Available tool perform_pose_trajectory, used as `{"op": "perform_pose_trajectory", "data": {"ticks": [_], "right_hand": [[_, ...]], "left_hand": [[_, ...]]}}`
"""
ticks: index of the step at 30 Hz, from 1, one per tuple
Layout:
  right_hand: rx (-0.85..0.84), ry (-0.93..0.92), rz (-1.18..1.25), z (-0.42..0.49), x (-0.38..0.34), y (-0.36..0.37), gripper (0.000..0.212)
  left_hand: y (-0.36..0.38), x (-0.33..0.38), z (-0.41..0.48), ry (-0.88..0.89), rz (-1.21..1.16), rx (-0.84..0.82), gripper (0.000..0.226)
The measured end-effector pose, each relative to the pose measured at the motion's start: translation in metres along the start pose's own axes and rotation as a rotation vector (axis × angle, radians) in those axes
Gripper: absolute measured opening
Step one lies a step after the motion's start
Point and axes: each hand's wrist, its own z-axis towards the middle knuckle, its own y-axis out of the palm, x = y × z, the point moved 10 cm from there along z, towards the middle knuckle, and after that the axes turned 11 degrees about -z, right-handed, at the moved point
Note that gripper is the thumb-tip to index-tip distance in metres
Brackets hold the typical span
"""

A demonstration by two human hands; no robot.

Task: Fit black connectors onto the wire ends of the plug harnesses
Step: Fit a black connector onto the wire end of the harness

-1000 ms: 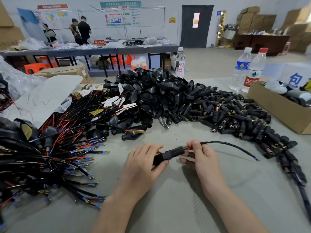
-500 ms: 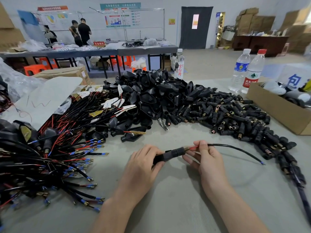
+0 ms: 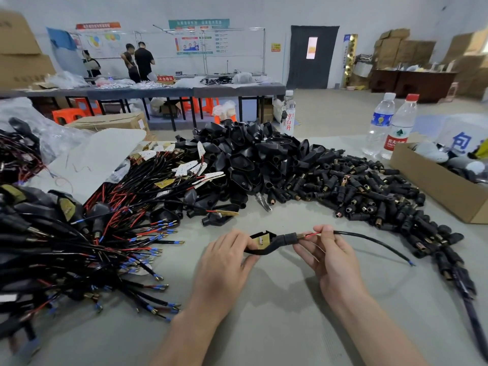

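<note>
**A:** While the plug harness (image 3: 272, 248) is up between the two hands, where exactly does it sit?

**B:** Low over the grey worktop (image 3: 264, 326), in the middle near the person. The left hand (image 3: 224, 260) has its grip clamped on the plug end, fingers curled round it. A brass plate (image 3: 260, 242) on the plug faces up.

**A:** And the other hand?

**B:** The right hand (image 3: 330, 257) has its grip closed on a thin red wire (image 3: 313, 235), pinched between thumb and forefinger. That wire runs out of a black connector (image 3: 289, 237), which shows a bit of brass at its right end, just beside the fingertips.

**A:** Is there another lead?

**B:** Yes, a black cable (image 3: 369, 240) passes over the right fingers and arcs off to the right, ending in a blue tip (image 3: 412, 264). I cannot tell whether the tip touches the worktop.

**A:** What lies around them?

**B:** A heap of harnesses (image 3: 92, 233) with red and black wires is spread on the left. A pile of black plug shells (image 3: 258, 159) sits at the back, and a heap of loose connectors (image 3: 369, 191) stretches to the right. Two water bottles (image 3: 390, 125) stand beside a cardboard box (image 3: 435, 186) at the far right.
</note>
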Motion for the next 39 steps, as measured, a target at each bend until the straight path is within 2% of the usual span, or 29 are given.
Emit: {"op": "perform_pose_trajectory", "data": {"ticks": [7, 12, 17, 20, 24, 26, 30, 35, 39], "right_hand": [[-0.127, -0.011, -0.137, -0.038, 0.002, 0.060, 0.026], [-0.306, 0.027, -0.163, -0.085, 0.016, 0.144, 0.029], [-0.532, 0.080, -0.123, -0.120, 0.018, 0.243, 0.030], [-0.721, 0.160, -0.222, -0.137, 0.017, 0.304, 0.027], [-0.829, 0.189, -0.433, -0.147, 0.030, 0.322, 0.021], [-0.830, 0.163, -0.433, -0.145, 0.034, 0.307, 0.019], [-0.644, 0.037, -0.526, -0.116, 0.031, 0.252, 0.024], [-0.390, -0.001, -0.483, -0.078, 0.017, 0.175, 0.029], [-0.293, -0.006, -0.483, -0.061, 0.015, 0.124, 0.028]], "left_hand": [[-0.075, -0.005, -0.018, 0.132, 0.249, 0.074, 0.016], [-0.162, -0.035, -0.039, 0.033, 0.431, 0.103, 0.026], [-0.264, -0.062, -0.028, -0.058, 0.551, 0.105, 0.021], [-0.340, -0.094, 0.000, -0.239, 0.686, 0.126, 0.024], [-0.399, -0.152, -0.002, -0.658, 0.684, 0.062, 0.055], [-0.388, -0.161, -0.016, -0.679, 0.645, 0.035, 0.056], [-0.327, -0.135, -0.036, -0.469, 0.501, 0.092, 0.047], [-0.211, -0.089, -0.046, -0.282, 0.268, 0.077, 0.036], [-0.114, -0.054, -0.042, -0.243, 0.112, 0.024, 0.035]]}}
